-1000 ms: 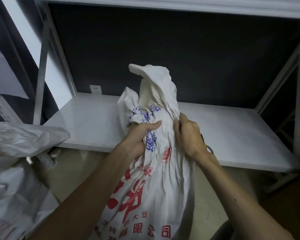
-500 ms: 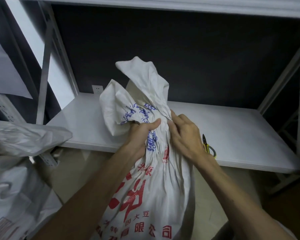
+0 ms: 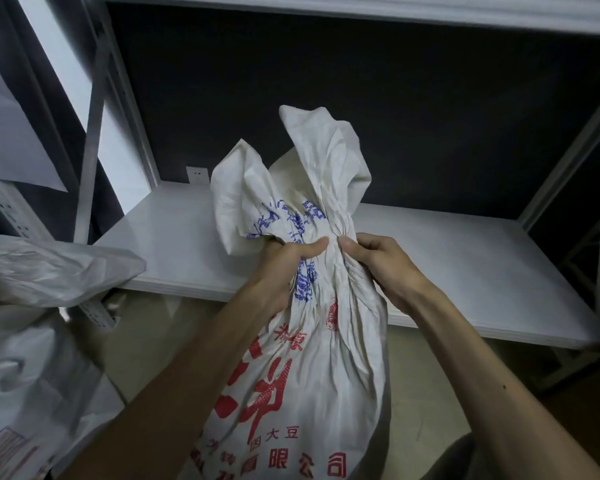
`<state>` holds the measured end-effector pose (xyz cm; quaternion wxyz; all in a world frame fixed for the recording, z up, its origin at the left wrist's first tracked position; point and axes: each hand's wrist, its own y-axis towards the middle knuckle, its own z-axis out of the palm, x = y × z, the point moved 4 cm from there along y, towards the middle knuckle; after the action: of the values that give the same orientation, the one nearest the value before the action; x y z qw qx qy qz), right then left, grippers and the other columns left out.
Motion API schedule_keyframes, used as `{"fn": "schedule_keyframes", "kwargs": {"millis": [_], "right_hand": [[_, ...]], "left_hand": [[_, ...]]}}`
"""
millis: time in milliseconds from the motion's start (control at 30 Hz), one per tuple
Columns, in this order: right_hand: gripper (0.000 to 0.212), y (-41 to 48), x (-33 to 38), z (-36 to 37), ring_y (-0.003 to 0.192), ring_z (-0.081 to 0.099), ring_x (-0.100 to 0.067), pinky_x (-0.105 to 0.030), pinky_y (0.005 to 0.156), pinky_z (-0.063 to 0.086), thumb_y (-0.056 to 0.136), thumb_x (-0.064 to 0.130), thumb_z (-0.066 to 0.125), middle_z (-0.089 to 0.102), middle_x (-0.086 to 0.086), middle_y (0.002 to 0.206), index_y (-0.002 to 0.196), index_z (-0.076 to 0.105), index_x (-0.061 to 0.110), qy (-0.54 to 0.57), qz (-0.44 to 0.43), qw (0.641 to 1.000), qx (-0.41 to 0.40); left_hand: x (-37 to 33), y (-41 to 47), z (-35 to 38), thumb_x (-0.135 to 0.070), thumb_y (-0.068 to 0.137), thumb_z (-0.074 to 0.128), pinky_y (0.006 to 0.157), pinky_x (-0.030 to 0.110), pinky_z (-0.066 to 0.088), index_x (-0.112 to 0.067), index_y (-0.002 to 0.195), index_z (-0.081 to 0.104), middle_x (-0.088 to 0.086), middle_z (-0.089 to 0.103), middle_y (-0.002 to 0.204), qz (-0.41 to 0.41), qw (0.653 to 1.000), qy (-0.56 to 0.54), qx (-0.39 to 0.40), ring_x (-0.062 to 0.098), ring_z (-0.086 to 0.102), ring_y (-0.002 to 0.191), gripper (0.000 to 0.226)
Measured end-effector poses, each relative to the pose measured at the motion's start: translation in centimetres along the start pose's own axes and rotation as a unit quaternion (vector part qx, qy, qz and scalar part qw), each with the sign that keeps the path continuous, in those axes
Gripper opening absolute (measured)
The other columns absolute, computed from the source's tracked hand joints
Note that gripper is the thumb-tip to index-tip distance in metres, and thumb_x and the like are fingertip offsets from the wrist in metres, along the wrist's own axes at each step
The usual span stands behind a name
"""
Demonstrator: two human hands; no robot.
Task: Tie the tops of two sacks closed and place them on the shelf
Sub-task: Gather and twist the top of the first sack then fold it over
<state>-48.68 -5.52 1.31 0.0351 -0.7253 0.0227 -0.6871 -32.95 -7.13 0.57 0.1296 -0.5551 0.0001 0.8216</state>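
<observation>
Two sacks in shot, but first the big white metal shelf unit (image 3: 465,258): pale board across the middle, dark back panel (image 3: 361,98) behind, grey uprights (image 3: 92,140) at the sides. Right in front of the board's front edge, near its middle, standing upright: the white woven sack with red and blue lettering (image 3: 309,375). Body bulging below, neck bunched into tight pleats, loose top flaring up in two crumpled flaps above the board. Not on the shelf yet. Off at the left, a second greyish-white woven plastic sack (image 3: 49,271), slumped, top folded over and reaching towards the board's front left corner; touching it or not, cannot tell. Up at the neck now: left hand (image 3: 284,265) wrapped round the gathered cloth from the left, thumb laid across the front, fingers curled out of sight behind. Right hand (image 3: 381,265) clamped on from the right, thumb tip pressed into the pleats, close to the other thumb. Smallest of all, a white wall socket (image 3: 197,174) by the board's back left corner.
</observation>
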Motion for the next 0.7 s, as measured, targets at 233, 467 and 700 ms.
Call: {"fn": "schedule_keyframes", "kwargs": {"millis": [233,467,700], "right_hand": [[0.038,-0.6,0.5,-0.7,0.054,0.042,-0.02,-0.036,0.055,0.038,0.093,0.036,0.059,0.049,-0.005,0.054,0.065,0.057,0.009,-0.381,-0.208,0.868,-0.241],[0.026,-1.2,0.8,1.3,0.065,0.05,-0.026,-0.031,0.06,0.032,0.099,0.028,0.05,0.054,-0.003,0.069,0.081,0.057,0.011,-0.436,-0.251,0.844,-0.186],[0.036,-0.8,0.7,0.2,0.089,0.065,-0.022,-0.045,0.08,0.051,0.1,0.026,0.05,0.072,-0.021,0.102,0.097,0.069,-0.005,-0.035,-0.05,0.997,-0.038]], "left_hand": [[-0.3,-1.1,1.0,0.001,0.085,0.07,0.073,0.027,0.061,-0.005,0.123,0.063,0.006,0.074,0.112,0.007,1.0,0.003,-0.006,0.019,0.074,0.096,0.04],[-0.4,-1.1,0.3,0.001,0.086,0.068,0.083,0.036,0.061,-0.005,0.128,0.059,0.009,0.073,0.116,0.007,0.999,-0.007,-0.031,0.024,0.072,0.101,0.043],[-0.8,-1.0,-0.1,0.001,0.084,0.072,0.093,0.042,0.057,-0.007,0.126,0.06,0.005,0.074,0.114,0.018,0.998,-0.013,-0.054,0.022,0.072,0.101,0.045]]}}
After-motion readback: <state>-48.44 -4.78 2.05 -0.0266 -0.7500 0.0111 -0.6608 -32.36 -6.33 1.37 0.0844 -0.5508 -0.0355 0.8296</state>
